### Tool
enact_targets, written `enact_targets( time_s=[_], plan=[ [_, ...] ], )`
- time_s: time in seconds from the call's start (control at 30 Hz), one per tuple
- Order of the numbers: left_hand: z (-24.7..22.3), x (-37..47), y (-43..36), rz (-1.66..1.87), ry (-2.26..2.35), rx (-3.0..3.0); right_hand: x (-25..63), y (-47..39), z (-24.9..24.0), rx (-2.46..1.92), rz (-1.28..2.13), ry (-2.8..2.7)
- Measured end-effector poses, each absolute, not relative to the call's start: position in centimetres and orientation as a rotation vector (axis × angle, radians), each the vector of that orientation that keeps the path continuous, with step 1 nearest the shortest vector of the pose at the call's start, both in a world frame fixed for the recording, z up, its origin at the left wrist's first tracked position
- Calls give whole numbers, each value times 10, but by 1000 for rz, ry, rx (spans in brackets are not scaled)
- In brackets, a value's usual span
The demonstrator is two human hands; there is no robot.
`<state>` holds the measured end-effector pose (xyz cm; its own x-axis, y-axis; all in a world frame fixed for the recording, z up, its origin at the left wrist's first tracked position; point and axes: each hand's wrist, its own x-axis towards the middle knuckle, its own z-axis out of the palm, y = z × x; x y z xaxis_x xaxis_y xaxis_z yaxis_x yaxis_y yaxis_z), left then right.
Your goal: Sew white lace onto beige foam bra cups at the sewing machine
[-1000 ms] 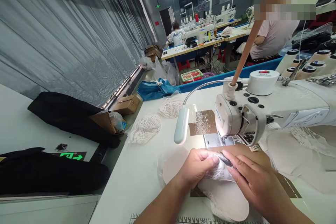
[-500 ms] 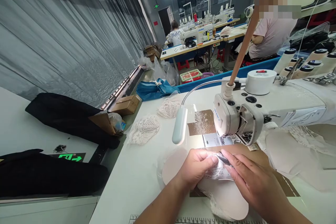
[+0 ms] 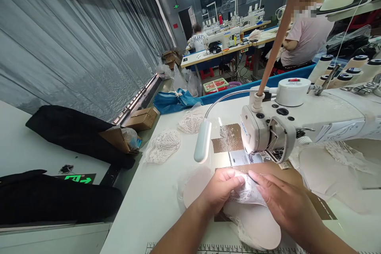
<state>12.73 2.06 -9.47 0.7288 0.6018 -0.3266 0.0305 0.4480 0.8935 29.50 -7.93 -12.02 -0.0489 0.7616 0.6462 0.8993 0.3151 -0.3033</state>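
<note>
Just in front of the sewing machine [image 3: 256,131], both of my hands are closed on a white lace bra cup piece [image 3: 245,194]. My left hand [image 3: 218,190] pinches its upper left edge between thumb and fingers. On the right side, my right hand [image 3: 282,196] grips the edge with its fingertips. Whether a dark pointed tool is still inside that hand is hidden. A smooth pale bra cup [image 3: 258,226] with lace edging hangs below, lying on the table. Another pale cup [image 3: 195,190] lies left of my left wrist.
Two lace cups [image 3: 163,147] lie on the white table [image 3: 133,206] at the left. A lamp [image 3: 203,141] hangs beside the machine head. More pale lace pieces [image 3: 318,170] lie at right, below thread cones [image 3: 323,67]. A co-worker [image 3: 309,39] sits beyond.
The dark pointed tool seen at my right fingertips has gone out of sight. My right fingers have closed onto the lace edge. My left hand keeps its hold.
</note>
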Motion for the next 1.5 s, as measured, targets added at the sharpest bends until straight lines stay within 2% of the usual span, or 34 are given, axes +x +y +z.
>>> enact_targets(
  time_s=[0.13, 0.23, 0.37, 0.67, 0.83, 0.97, 1.07, 1.5],
  plan=[
    [-94, 127, 23, 359, 729, 1070, 302, -81, -119, -1754, 453, -1496],
    [-98, 127, 24, 344, 718, 1080, 303, -81, -111, -1667, 932, -1335],
    [-99, 125, 25, 337, 696, 1057, 300, -80, -96, -1565, 1118, -1265],
    [-97, 129, 20, 356, 615, 1199, 296, -80, -99, -1516, 898, -1376],
    [-102, 128, 21, 345, 683, 1174, 302, -83, -115, -1649, 480, -1483],
    [-100, 127, 23, 360, 736, 1125, 307, -87, -119, -1584, 42, -1689],
    [-98, 127, 24, 368, 726, 1106, 305, -88, -120, -1535, -167, -1791],
    [-100, 127, 23, 376, 669, 1087, 301, -85, -123, -1529, -265, -1819]
  ],
)
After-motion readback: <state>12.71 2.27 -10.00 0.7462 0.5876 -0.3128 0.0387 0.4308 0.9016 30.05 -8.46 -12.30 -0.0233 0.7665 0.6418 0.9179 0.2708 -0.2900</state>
